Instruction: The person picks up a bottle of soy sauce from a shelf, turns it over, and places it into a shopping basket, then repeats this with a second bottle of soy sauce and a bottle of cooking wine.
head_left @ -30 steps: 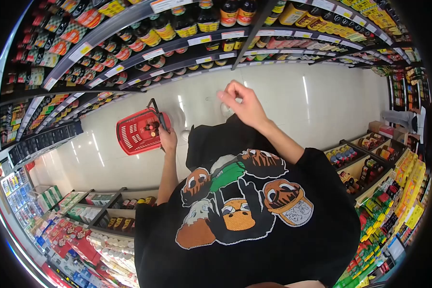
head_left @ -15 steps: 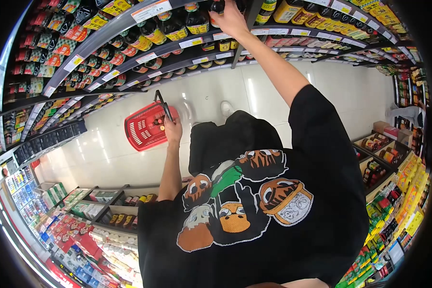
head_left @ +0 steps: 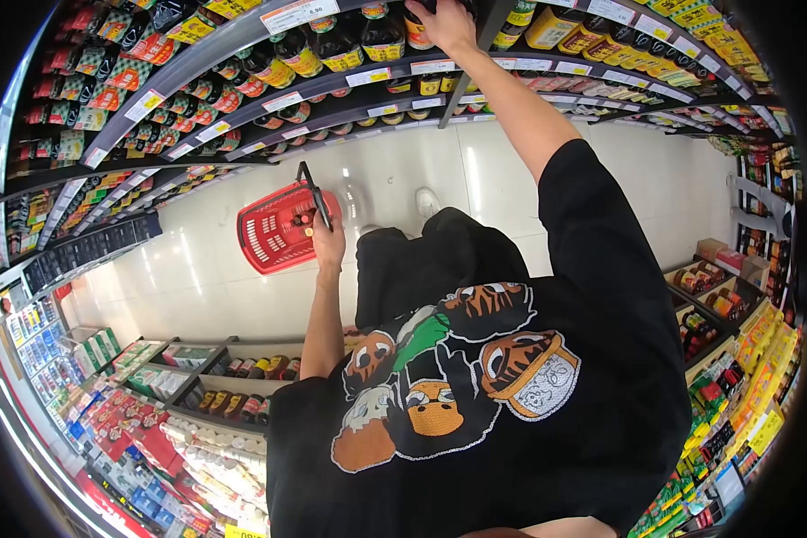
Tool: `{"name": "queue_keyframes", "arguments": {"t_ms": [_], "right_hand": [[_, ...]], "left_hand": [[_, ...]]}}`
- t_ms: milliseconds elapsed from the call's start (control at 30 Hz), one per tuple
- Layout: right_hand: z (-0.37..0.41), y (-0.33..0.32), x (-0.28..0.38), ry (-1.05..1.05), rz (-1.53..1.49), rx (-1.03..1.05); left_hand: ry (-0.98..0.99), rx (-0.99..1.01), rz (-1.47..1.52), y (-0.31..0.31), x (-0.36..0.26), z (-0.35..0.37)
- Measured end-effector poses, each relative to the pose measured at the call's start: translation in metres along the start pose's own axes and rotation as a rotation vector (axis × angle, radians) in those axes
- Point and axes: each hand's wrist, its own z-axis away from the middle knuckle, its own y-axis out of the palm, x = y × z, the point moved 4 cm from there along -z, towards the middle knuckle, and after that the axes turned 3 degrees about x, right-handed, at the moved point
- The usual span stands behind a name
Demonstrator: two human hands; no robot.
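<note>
My left hand (head_left: 328, 240) is closed around the black handle (head_left: 311, 193) of a red shopping basket (head_left: 258, 235), which hangs over the floor with several small items inside. High up, my right hand (head_left: 446, 27) is at a dark bottle (head_left: 417, 32) with an orange and white label on the upper shelf, its fingers wrapped round the bottle's upper part. Dark bottles with yellow labels (head_left: 383, 40) stand to the left of that bottle, and a shelf upright (head_left: 486, 27) is just right of my right hand.
Curved-looking shelf edges with price tags (head_left: 300, 13) run across the top. Low shelves with boxes and bottles (head_left: 233, 403) lie behind me on the left, more bins (head_left: 717, 287) on the right. Another person's legs (head_left: 762, 206) show at the far right.
The shelves have shifted slightly down and right in view. My right hand stays at the bottle and has moved a little right with it. The basket has swung slightly.
</note>
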Motion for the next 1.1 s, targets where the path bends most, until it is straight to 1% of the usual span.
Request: {"name": "queue_keyframes", "arguments": {"t_ms": [67,100,167,200,233,300,333,433,467,533,567,600,667,733,767,800,833,900,933,967,1033,1067,1100], "right_hand": [[0.002,-0.004,0.001,0.021,0.093,-0.002],[-0.002,0.0,-0.002,0.016,0.093,-0.007],[-0.014,0.016,-0.017,-0.143,0.214,-0.092],[-0.012,0.015,-0.014,-0.2,0.202,-0.154],[-0.013,0.012,-0.016,-0.206,0.203,-0.159],[-0.011,0.009,-0.021,-0.194,0.086,-0.041],[-0.012,0.009,-0.022,-0.167,0.071,0.005],[-0.005,0.006,-0.02,-0.225,0.034,-0.042],[-0.005,0.005,-0.021,-0.224,0.054,0.002],[-0.005,0.005,-0.022,-0.237,0.047,0.002],[-0.004,0.005,-0.022,-0.249,0.04,0.003],[-0.003,0.005,-0.02,-0.246,0.039,0.003],[-0.002,0.002,-0.016,-0.25,0.162,-0.041],[-0.002,0.001,-0.015,-0.24,0.184,-0.049],[-0.003,0.001,-0.013,-0.236,0.205,-0.059],[-0.005,-0.001,-0.013,-0.242,0.206,-0.055],[-0.009,-0.001,-0.013,-0.238,0.152,-0.002],[-0.006,-0.003,-0.009,-0.222,0.092,-0.083],[-0.006,0.0,-0.01,-0.221,0.092,-0.079],[-0.008,0.003,-0.011,-0.19,0.105,-0.056],[-0.006,0.002,-0.008,-0.162,0.117,-0.033],[-0.004,0.0,-0.007,-0.151,0.121,-0.017],[-0.002,-0.001,-0.005,-0.141,0.124,-0.002]], "left_hand": [[-0.011,-0.003,0.04,0.0,0.003,-0.001],[-0.005,-0.006,0.044,0.0,0.003,-0.001],[-0.006,-0.025,0.033,-0.001,0.004,0.0],[-0.002,-0.037,0.022,0.0,0.006,-0.001],[0.003,-0.04,0.026,0.002,0.007,-0.002],[0.044,-0.065,0.157,0.002,0.004,-0.003],[0.05,-0.068,0.161,0.001,0.0,-0.002],[0.04,-0.074,0.188,0.003,-0.003,-0.005],[0.007,-0.067,0.193,0.005,-0.002,-0.006],[-0.028,-0.059,0.196,0.009,0.006,-0.008],[-0.037,-0.001,0.209,0.013,0.01,-0.011],[-0.047,0.059,0.221,0.014,0.006,-0.011],[-0.049,0.062,0.21,0.014,0.001,-0.008],[-0.055,0.064,0.201,0.02,0.012,-0.011],[-0.03,0.065,0.27,0.022,0.017,-0.015],[-0.006,0.065,0.34,0.022,0.015,-0.015],[-0.014,0.065,0.339,0.023,0.014,-0.012],[0.039,-0.045,0.398,0.021,0.007,-0.009],[-0.006,0.046,0.409,0.026,0.027,-0.019],[-0.008,0.046,0.41,0.031,0.044,-0.024],[0.004,0.036,0.461,0.03,0.04,-0.023],[0.004,0.034,0.462,0.029,0.039,-0.021],[-0.024,0.03,0.339,0.022,0.021,-0.015]]}}
